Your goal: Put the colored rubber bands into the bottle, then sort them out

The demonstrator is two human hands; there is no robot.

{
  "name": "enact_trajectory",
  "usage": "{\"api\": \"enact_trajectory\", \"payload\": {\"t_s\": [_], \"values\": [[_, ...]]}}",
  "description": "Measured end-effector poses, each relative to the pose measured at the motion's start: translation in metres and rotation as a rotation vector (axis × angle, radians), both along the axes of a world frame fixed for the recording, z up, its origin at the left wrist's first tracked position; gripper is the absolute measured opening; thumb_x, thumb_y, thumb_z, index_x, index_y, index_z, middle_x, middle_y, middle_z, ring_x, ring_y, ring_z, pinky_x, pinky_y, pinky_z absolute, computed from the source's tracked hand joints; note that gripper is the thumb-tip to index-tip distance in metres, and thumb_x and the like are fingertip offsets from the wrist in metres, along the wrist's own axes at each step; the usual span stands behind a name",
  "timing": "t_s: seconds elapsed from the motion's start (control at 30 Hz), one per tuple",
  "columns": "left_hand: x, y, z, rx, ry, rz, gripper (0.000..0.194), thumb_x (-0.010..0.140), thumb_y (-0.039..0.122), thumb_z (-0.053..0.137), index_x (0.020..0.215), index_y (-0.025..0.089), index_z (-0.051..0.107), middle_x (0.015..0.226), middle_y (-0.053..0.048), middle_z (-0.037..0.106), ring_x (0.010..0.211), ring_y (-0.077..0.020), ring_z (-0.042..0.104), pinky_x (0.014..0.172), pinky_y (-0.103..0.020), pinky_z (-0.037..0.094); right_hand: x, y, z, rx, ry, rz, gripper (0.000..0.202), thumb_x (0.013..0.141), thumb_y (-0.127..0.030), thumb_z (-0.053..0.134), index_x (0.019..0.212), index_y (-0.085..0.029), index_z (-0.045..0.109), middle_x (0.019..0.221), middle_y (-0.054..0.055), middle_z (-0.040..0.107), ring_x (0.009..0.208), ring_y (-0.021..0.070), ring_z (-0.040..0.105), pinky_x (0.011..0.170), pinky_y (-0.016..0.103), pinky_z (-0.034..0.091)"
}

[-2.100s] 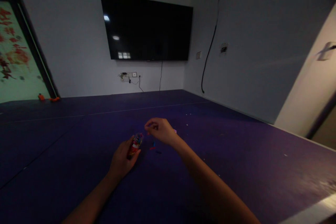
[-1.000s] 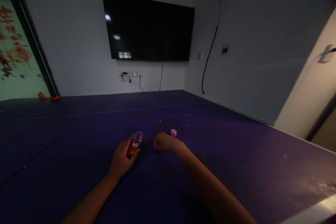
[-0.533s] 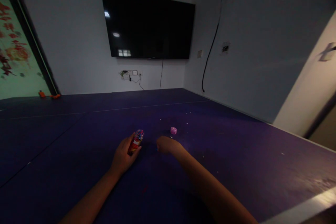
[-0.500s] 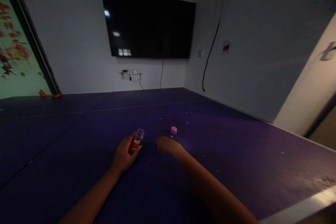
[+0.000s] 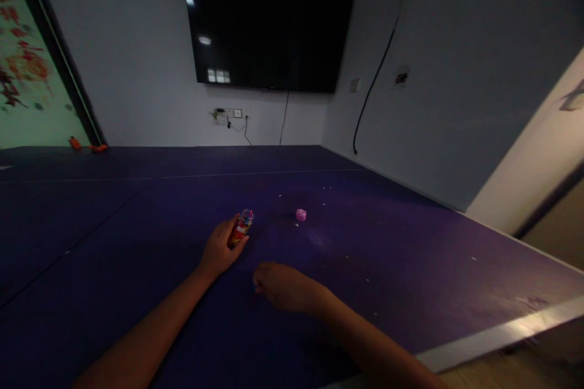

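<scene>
My left hand (image 5: 222, 249) is wrapped round a small clear bottle (image 5: 241, 228) with a red and yellow label and colourful bits inside. The bottle leans, its top pointing away and to the right. Closer to me, my right hand (image 5: 285, 285) is closed in a pinch just above the purple surface. A speck of blue shows at its fingertips, too small to name. Beyond both hands a small pink cap-like piece (image 5: 300, 214) rests on the surface, touched by neither.
The purple surface (image 5: 182, 206) runs back to the wall and has several white scraps on it. Orange objects (image 5: 75, 143) stand at its far left edge. A black television (image 5: 269, 24) hangs on the wall, with sockets and cables below. A black cable (image 5: 374, 79) dangles at the right.
My right hand has moved towards me and slightly left, away from the pink piece. My left hand still grips the bottle. The head view has shifted a little.
</scene>
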State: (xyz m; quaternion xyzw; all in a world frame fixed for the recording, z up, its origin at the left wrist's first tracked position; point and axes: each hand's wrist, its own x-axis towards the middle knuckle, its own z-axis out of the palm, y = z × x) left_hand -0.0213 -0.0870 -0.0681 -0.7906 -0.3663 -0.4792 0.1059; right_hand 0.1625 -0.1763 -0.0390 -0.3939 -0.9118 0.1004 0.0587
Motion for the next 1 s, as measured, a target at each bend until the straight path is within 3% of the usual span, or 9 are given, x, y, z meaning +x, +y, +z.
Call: {"api": "enact_trajectory", "payload": {"t_s": [0.17,0.3,0.57,0.67,0.83,1.0], "values": [[0.001,-0.001,0.0,-0.01,-0.001,0.002,0.051,0.084,0.037,0.054,0.129,0.018,0.041,0.109,-0.012,0.062,0.096,-0.0244,0.062,0.083,-0.04,0.051,-0.004,-0.003,0.0,-0.044,0.057,0.052,0.019,0.081,-0.03,0.06,0.095,-0.018,0.058,0.098,0.005,0.06,0.09,0.017,0.055,0.072,0.024,0.039],[0.001,-0.001,0.001,-0.033,0.001,-0.005,0.051,0.083,0.038,0.054,0.129,0.019,0.041,0.109,-0.011,0.062,0.096,-0.0243,0.061,0.084,-0.04,0.051,-0.008,-0.005,0.002,-0.018,0.037,0.021,0.015,0.084,-0.029,0.057,0.095,-0.018,0.059,0.098,0.005,0.061,0.09,0.017,0.056,0.073,0.025,0.04],[0.0,0.0,0.0,-0.039,0.017,-0.024,0.05,0.083,0.038,0.054,0.128,0.017,0.043,0.109,-0.012,0.061,0.097,-0.0238,0.061,0.084,-0.038,0.05,-0.018,-0.011,-0.005,0.19,-0.098,-0.004,0.016,0.088,-0.025,0.05,0.092,-0.012,0.059,0.095,0.01,0.061,0.084,0.0209,0.056,0.068,0.03,0.044],[0.0,0.0,-0.001,-0.051,0.028,-0.036,0.05,0.084,0.039,0.052,0.129,0.019,0.041,0.109,-0.012,0.062,0.096,-0.0232,0.061,0.082,-0.038,0.051,-0.007,0.006,0.009,0.216,0.019,-0.131,0.013,0.088,-0.023,0.05,0.09,-0.013,0.058,0.094,0.009,0.059,0.084,0.0193,0.055,0.073,0.03,0.043],[0.0,0.001,-0.002,-0.021,0.041,-0.079,0.052,0.084,0.038,0.052,0.131,0.02,0.038,0.102,-0.01,0.063,0.089,-0.0216,0.063,0.077,-0.035,0.052,0.003,0.054,0.053,0.296,0.361,-0.387,0.012,0.089,-0.018,0.047,0.092,-0.014,0.058,0.095,0.008,0.058,0.089,0.0163,0.054,0.081,0.029,0.04],[0.002,-0.001,-0.002,0.01,0.027,-0.077,0.049,0.085,0.034,0.051,0.13,0.02,0.038,0.102,-0.01,0.063,0.089,-0.0214,0.062,0.076,-0.034,0.052,-0.006,0.085,0.079,0.165,0.351,-0.333,0.011,0.08,-0.015,0.057,0.078,-0.013,0.068,0.084,0.007,0.065,0.082,0.0149,0.057,0.077,0.023,0.041]]}}
